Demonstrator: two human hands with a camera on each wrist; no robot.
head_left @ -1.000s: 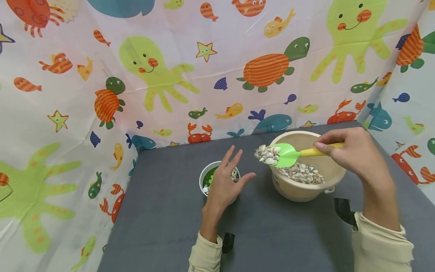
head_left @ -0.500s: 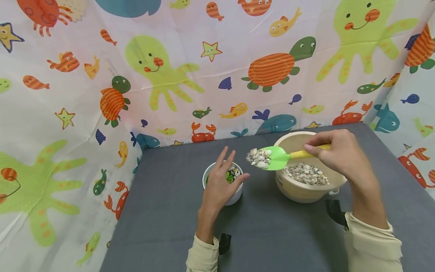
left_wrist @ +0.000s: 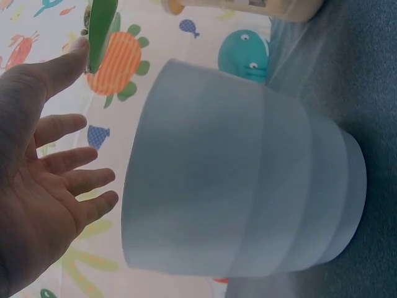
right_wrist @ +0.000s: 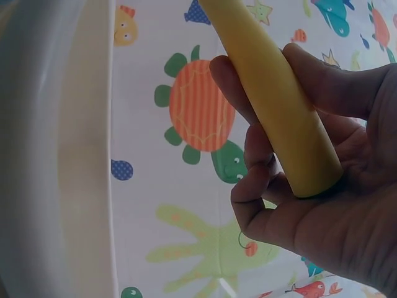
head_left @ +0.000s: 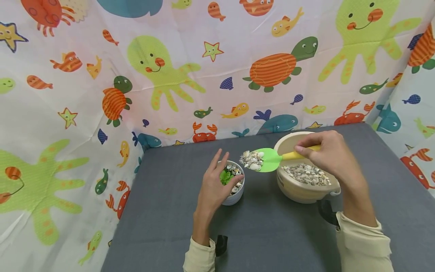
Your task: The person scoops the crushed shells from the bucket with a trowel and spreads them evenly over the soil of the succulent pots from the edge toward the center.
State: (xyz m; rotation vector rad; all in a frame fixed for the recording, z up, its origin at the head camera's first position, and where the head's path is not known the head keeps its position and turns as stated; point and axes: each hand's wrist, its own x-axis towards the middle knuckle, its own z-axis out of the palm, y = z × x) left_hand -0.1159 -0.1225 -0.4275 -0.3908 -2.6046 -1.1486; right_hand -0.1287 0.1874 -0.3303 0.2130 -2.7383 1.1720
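Observation:
My right hand (head_left: 326, 151) grips the yellow handle of a small hand trowel (head_left: 270, 160). On its green blade lies a heap of small shells (head_left: 251, 160), held just right of a pale plant pot (head_left: 234, 198). Inside the pot, a green succulent (head_left: 225, 176) is surrounded by shells or pebbles. Over the pot's left side hovers my left hand (head_left: 214, 185), fingers spread and holding nothing. In the left wrist view, that hand (left_wrist: 49, 186) is beside the opening of the stepped pot (left_wrist: 211, 174). The right wrist view shows fingers curled round the yellow handle (right_wrist: 279, 112).
A cream basin (head_left: 293, 192) with many loose shells (head_left: 307, 174) stands right of the pot, beneath my right hand. Both containers rest on a grey-covered table (head_left: 163, 211). A curtain (head_left: 183, 45) printed with sea animals borders the table at the back and sides.
My right hand has carried the loaded trowel left, from over the basin to beside the pot. My left hand has shifted slightly left, exposing more of the succulent.

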